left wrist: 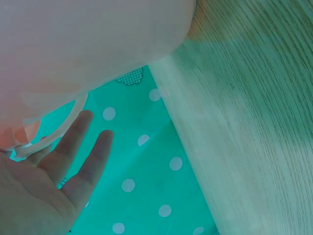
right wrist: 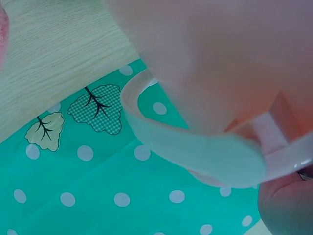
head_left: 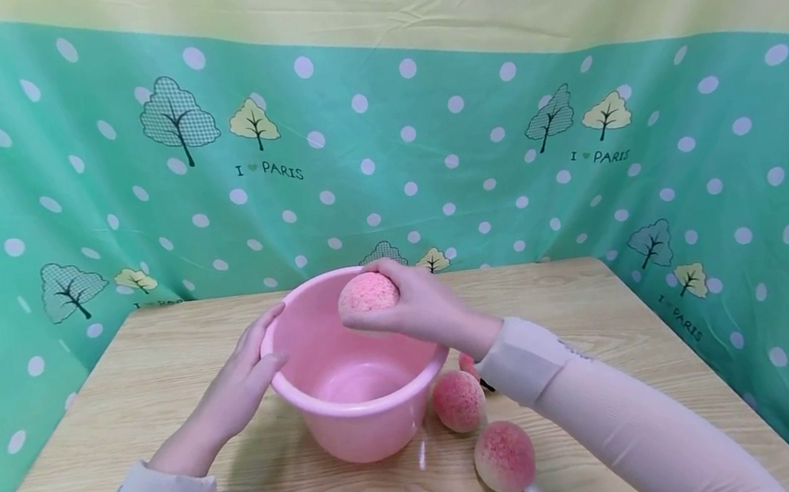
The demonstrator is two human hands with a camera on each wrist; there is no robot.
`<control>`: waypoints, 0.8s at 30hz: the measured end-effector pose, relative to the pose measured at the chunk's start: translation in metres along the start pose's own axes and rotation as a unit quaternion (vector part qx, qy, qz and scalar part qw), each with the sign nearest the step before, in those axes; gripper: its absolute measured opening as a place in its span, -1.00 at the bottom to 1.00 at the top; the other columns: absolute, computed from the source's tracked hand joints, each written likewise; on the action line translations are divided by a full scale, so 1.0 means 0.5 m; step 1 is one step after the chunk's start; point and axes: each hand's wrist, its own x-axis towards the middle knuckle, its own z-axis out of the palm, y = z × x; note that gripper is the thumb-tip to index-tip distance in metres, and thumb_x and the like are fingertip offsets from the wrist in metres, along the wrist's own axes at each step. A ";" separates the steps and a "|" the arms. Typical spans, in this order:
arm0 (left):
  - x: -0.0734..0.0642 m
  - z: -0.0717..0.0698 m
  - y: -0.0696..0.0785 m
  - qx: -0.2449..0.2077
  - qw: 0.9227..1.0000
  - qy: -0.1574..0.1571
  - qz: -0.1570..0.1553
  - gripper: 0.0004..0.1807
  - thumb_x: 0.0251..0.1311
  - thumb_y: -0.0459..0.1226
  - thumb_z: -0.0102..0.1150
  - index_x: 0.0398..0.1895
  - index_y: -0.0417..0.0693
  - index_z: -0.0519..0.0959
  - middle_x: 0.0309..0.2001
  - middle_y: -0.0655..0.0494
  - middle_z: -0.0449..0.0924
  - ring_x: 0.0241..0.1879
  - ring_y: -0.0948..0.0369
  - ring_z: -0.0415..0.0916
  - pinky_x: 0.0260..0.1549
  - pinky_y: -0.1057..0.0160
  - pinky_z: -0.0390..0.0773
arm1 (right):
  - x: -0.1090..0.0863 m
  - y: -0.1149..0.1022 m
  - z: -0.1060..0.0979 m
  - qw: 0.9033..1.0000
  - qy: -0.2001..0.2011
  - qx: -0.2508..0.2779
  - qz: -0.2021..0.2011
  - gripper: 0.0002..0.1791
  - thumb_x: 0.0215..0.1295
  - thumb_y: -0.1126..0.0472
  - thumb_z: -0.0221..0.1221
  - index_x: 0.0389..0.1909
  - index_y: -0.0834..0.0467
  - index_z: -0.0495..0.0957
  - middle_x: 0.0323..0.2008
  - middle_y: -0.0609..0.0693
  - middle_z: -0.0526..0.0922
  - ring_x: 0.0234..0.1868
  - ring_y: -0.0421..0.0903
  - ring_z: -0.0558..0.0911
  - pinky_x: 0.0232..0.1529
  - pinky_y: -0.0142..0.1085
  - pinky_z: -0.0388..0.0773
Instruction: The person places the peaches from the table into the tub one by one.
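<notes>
A pink plastic basin [head_left: 368, 436] stands upright on the wooden table. My left hand [head_left: 242, 387] holds its left rim, the thumb over the inside and the fingers along the outside. In the left wrist view, two fingers of that hand [left wrist: 73, 171] stretch out beside the basin's wall [left wrist: 98, 44]. Over the basin's opening, my right hand [head_left: 437, 307] grips a pink peach [head_left: 369, 295]. In the right wrist view the basin's wall and its rim [right wrist: 195, 152] fill much of the picture; only part of the hand shows at the lower right.
Right of the basin sit a peach [head_left: 459, 401] against its side, another peach [head_left: 505, 457] nearer the front, and a third [head_left: 467, 364] partly behind the right wrist. A green and yellow cloth [head_left: 426, 149] hangs around the wooden table [head_left: 152, 356].
</notes>
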 end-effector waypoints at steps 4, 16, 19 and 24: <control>0.000 0.001 0.001 0.001 1.000 0.000 0.000 -0.31 0.46 -0.14 -0.16 0.60 0.20 -0.07 0.57 -0.11 -0.06 0.49 -0.23 0.02 0.25 -0.46 0.16 | 0.002 -0.002 0.005 1.000 0.001 -0.006 -0.007 -0.32 -0.04 -0.26 0.44 0.12 -0.15 0.49 -0.16 -0.16 0.67 -0.18 -0.17 0.66 -0.22 -0.30 0.65; 0.001 0.002 0.001 0.002 1.000 0.002 0.003 -0.31 0.45 -0.15 -0.17 0.59 0.19 -0.07 0.57 -0.09 -0.05 0.50 -0.20 0.01 0.26 -0.44 0.16 | 0.004 -0.007 0.012 0.999 -0.012 -0.029 -0.033 -0.33 -0.02 -0.29 0.41 0.12 -0.18 0.49 -0.15 -0.21 0.65 -0.15 -0.21 0.64 -0.17 -0.30 0.63; 0.001 0.003 0.001 0.002 1.000 0.002 0.003 -0.31 0.45 -0.15 -0.16 0.59 0.19 -0.07 0.57 -0.09 -0.05 0.50 -0.20 0.02 0.26 -0.44 0.16 | 0.004 -0.008 0.014 0.998 -0.014 -0.036 -0.039 -0.31 -0.02 -0.28 0.42 0.16 -0.18 0.49 -0.13 -0.21 0.65 -0.13 -0.22 0.64 -0.15 -0.31 0.62; 0.000 0.003 0.000 0.001 1.000 0.002 0.001 -0.31 0.45 -0.15 -0.16 0.60 0.18 -0.07 0.57 -0.11 -0.05 0.50 -0.21 0.01 0.26 -0.45 0.16 | 0.005 -0.008 0.019 0.997 -0.014 -0.052 -0.062 -0.32 -0.01 -0.25 0.43 0.18 -0.22 0.50 -0.06 -0.25 0.63 -0.09 -0.25 0.61 -0.10 -0.31 0.61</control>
